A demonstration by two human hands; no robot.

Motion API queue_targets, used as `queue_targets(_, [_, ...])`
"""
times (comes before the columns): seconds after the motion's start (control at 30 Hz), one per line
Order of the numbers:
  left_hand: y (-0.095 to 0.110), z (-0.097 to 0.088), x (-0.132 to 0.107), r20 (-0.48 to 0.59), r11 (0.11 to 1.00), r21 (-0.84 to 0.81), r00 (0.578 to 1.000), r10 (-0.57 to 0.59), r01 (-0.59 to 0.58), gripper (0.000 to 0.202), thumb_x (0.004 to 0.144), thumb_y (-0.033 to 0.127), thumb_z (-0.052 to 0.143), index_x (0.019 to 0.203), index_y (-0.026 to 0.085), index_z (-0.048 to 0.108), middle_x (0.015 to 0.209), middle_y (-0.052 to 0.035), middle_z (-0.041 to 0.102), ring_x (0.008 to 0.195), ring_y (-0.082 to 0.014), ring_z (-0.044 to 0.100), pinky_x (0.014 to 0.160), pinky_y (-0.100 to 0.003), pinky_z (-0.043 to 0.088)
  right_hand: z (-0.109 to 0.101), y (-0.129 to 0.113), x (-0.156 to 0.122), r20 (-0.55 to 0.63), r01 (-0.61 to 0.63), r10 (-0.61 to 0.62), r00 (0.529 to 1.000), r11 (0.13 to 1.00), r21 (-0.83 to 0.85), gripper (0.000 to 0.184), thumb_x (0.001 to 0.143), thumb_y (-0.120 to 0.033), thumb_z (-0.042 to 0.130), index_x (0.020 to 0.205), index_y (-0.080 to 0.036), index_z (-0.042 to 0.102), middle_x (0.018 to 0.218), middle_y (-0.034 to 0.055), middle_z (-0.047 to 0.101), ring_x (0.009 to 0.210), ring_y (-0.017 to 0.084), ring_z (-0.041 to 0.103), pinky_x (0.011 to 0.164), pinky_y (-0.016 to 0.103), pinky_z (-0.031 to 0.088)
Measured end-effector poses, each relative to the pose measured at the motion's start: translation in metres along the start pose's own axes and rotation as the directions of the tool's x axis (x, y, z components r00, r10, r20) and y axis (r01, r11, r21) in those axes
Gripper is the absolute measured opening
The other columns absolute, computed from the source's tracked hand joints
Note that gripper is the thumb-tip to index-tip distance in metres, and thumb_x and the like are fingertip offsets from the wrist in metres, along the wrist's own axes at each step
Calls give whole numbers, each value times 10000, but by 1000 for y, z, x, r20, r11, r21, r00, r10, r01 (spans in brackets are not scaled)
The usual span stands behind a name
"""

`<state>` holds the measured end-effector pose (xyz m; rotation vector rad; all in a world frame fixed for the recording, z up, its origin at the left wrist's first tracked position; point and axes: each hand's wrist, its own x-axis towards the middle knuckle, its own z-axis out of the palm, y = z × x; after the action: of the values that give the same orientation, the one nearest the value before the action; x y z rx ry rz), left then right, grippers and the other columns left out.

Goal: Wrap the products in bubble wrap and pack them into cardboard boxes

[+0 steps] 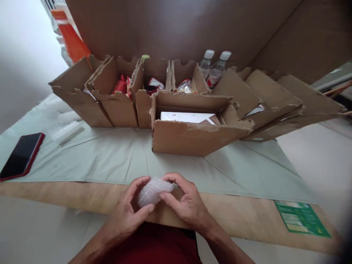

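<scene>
A small bundle of bubble wrap (153,191) is held between both hands over the table's near edge. My left hand (129,205) curls round its left side, thumb below and fingers above. My right hand (184,201) pinches the bundle's right end between thumb and fingers. Whatever may be inside the wrap is hidden. Beyond the hands stands a low cardboard box (192,141) with a white item (181,117) lying in it.
Behind it is a row of cardboard bins (125,110) with red packets (120,85) and two clear bottles (217,69). At left lie a phone (20,156) and more bubble wrap (59,115). A green printed sheet (301,218) lies at the right edge.
</scene>
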<state>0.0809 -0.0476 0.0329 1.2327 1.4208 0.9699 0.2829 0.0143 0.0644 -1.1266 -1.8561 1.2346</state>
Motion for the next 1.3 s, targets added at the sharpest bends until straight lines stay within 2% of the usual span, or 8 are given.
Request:
queue_targets(0.17, [9,7,9,192,979,203,981,-20,-20,335,894,310,590,1194,220,710,1130,-75,774,980,-236,715,897,-329,575,-19,8,-6,117,-62,74,990,993,-99,454,790,-194,754,1229,-244,652,1136,35,736,1055,208,666,944,351,515])
queue_targets(0.33, [37,-7,30,470,968,185,880,67,-172,406,860,389,701,1250,275,724,1119,-51,775,955,-245,721,849,-327,581,-63,-16,-9,189,124,-71,979,950,-285,140,850,-194,713,985,-230,711,881,8,745,848,197,664,856,362,531])
queue_targets(0.47, [46,-23,60,289,976,13,935,205,-218,445,887,536,684,1250,287,748,1160,-99,788,1074,-305,730,939,-401,580,-119,-46,-3,-208,178,-231,951,954,-243,162,893,-312,736,1053,-298,714,940,-9,756,813,193,699,734,316,569])
queue_targets(0.63, [29,-7,97,110,994,-107,993,40,-28,360,851,523,742,1031,213,776,947,-98,811,917,-260,762,831,-374,596,-182,-67,42,-668,124,-316,674,939,-320,197,815,-324,784,961,-210,716,860,40,736,740,183,657,653,308,533])
queue_targets(0.73, [15,6,106,52,984,-179,999,-17,26,359,777,497,806,952,186,765,882,-90,806,851,-239,753,814,-372,593,-197,-76,69,-583,-110,-288,760,827,-551,256,793,-301,747,1005,-160,715,904,93,753,762,203,654,691,331,503])
queue_targets(0.83, [7,8,106,58,979,-202,998,-25,36,348,784,475,800,973,184,768,898,-93,807,855,-233,747,819,-372,586,-193,-92,78,-517,-438,-146,844,371,-819,371,846,-322,682,1178,-157,707,930,141,768,833,288,677,735,380,451])
queue_targets(0.97, [3,4,106,83,989,-150,997,12,0,315,809,451,764,984,190,771,914,-98,802,857,-236,740,812,-368,571,-181,-113,90,-426,-422,43,904,-86,-903,356,922,-355,588,1177,-135,703,927,188,762,867,324,689,712,374,387])
queue_targets(1.3, [5,9,100,82,975,21,972,220,-222,186,824,331,674,935,233,787,893,-91,776,792,-236,691,646,-318,512,-193,-91,136,-52,-138,315,948,260,-956,202,885,-255,517,878,-191,708,850,61,743,716,186,627,617,289,372])
